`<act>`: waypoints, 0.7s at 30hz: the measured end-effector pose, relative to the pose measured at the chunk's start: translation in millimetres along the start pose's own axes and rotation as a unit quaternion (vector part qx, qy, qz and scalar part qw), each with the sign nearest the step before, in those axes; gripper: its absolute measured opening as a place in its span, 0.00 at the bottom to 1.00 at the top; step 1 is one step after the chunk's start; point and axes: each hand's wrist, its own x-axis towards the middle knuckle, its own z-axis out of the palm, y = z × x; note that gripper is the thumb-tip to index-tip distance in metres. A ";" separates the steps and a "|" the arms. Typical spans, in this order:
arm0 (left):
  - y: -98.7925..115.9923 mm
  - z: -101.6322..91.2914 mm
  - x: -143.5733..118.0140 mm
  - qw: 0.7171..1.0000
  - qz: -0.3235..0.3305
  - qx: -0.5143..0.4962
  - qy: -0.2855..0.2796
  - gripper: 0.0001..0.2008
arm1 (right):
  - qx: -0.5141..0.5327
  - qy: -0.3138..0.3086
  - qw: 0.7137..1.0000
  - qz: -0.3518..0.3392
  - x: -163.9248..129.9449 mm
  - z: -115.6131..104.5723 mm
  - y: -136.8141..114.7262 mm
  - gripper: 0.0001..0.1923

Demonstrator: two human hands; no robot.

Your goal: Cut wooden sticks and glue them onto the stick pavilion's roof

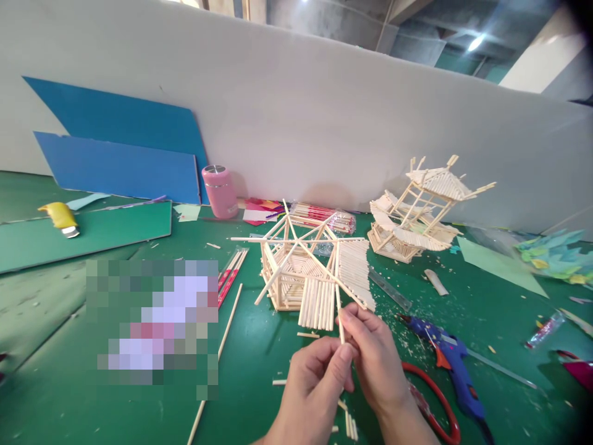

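Grip: both hands pinched one thin wooden stick (340, 321), the left hand (315, 383) with thumb and fingers pressed on its lower end, the right hand (375, 352) with fingertips closed just above.
Stick: upright, slightly tilted, its top just at the slatted roof panel of the hexagonal stick model (306, 266).
Near: blue glue gun (451, 361) and red-handled scissors (433, 402) right of the hands, on the green table (259, 352).
Farther: finished stick pavilion (417, 213), pink bottle (220, 190), blue boards (120, 161) against the wall.
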 end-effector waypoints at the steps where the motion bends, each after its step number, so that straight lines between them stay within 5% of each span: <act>1: -0.4 0.1 -0.2 1.000 0.002 -0.001 -0.001 0.20 | 0.001 -0.001 1.000 0.001 0.3 0.1 0.0 0.14; 21: 1.6 -0.9 0.5 1.000 -0.003 -0.015 0.011 0.18 | 0.014 -0.013 1.000 0.022 1.6 -0.3 1.4 0.14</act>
